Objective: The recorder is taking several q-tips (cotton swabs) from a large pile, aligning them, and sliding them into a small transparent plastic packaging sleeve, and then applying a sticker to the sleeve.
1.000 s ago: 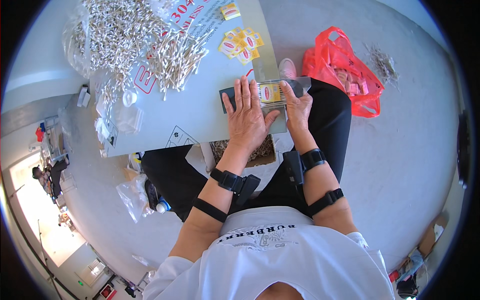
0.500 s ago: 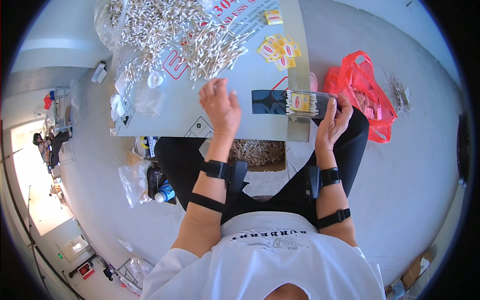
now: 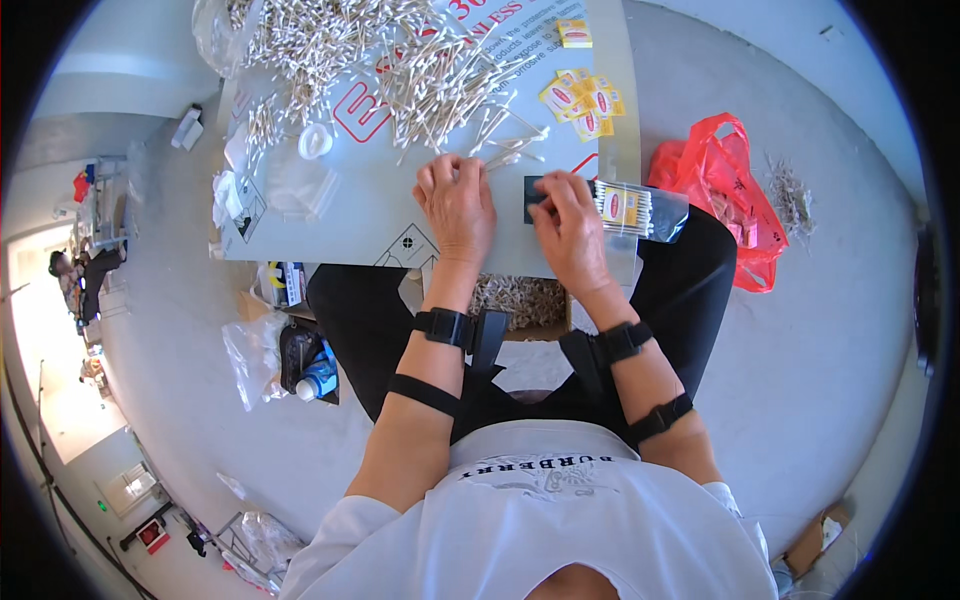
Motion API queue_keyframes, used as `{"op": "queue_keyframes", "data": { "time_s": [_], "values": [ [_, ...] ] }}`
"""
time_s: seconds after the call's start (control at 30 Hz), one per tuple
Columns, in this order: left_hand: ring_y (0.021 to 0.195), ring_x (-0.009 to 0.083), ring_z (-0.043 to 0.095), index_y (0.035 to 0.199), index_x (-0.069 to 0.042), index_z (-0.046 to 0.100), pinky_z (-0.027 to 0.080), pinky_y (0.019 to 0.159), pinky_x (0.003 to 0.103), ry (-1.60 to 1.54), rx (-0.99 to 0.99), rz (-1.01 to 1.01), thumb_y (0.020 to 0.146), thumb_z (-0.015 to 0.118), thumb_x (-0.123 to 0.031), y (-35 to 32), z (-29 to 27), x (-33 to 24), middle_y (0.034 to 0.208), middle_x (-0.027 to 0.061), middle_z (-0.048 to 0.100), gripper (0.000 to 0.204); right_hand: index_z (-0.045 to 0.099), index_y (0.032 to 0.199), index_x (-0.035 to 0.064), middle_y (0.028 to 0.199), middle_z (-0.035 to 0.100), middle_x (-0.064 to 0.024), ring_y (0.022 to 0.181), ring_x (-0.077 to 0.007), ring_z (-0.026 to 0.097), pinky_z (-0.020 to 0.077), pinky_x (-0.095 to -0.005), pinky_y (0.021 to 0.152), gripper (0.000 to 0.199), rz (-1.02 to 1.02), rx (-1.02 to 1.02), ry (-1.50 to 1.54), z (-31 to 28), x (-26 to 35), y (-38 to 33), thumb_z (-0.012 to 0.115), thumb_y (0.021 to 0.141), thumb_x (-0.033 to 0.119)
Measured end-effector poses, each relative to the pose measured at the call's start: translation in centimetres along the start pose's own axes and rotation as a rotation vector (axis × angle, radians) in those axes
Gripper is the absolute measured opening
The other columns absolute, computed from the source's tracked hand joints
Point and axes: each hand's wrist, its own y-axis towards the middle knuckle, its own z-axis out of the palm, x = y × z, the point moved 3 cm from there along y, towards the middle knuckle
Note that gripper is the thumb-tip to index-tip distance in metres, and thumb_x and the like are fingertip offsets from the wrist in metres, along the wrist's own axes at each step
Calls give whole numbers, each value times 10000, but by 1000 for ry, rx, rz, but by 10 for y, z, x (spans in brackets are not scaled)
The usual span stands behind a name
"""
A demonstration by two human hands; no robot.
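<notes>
My left hand (image 3: 458, 208) rests at the near edge of a loose heap of cotton swabs (image 3: 430, 100), its fingers curled down and pressed together. Whatever lies under those fingertips is hidden. To its right, my right hand (image 3: 575, 235) hovers over a dark strip (image 3: 533, 200), fingers half bent and thumb apart, with nothing seen in them. Just beyond its knuckles lies a clear plastic pouch (image 3: 668, 215) with a row of cotton swabs and a yellow card (image 3: 621, 208) inside. A few swabs (image 3: 512, 148) stick out of the heap toward this hand.
Yellow cards (image 3: 585, 100) lie at the table's right, with a small stack (image 3: 575, 33) behind. A white round lid (image 3: 315, 141) and clear bags (image 3: 300, 190) are at left. A red plastic bag (image 3: 725, 190) stands on the floor; a box of swabs (image 3: 520, 303) sits below the table.
My right hand has let go of the pouch's right end and moved left over the dark strip. My left hand has shifted slightly right and its fingers have curled down. Some swabs have spread rightward.
</notes>
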Motion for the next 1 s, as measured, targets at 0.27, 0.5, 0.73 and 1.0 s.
{"op": "queue_keyframes", "data": {
  "time_s": [0.27,0.5,0.73,1.0],
  "values": [
    [1098,316,468,1099,-101,630,349,952,475,-97,-14,-29,751,711,-84,-15,-16,2,1119,81,537,358,587,1130,13,1123,565,-190,977,-392,610,532,-455,790,417,20,-12,-302,7,-14,57,732,741,62],
    [1035,293,484,946,-113,681,374,903,427,-138,-13,-16,740,720,-88,-8,-8,7,1027,42,560,211,634,904,66,1026,577,-107,940,-344,621,528,-448,749,158,-71,70,-467,11,-16,62,705,763,66],
    [959,286,515,879,-119,672,393,845,407,-193,-67,0,744,704,-57,-14,-13,13,956,42,573,152,632,865,81,968,590,-80,893,-322,626,524,-426,726,107,-117,13,-315,6,-24,66,684,781,40],
    [910,285,521,837,-104,623,389,781,413,-116,31,19,739,680,-32,-14,-17,20,874,44,570,134,615,884,103,921,590,-72,883,-315,626,520,-423,730,113,-214,121,-408,10,-18,65,693,803,87]
  ]
}}
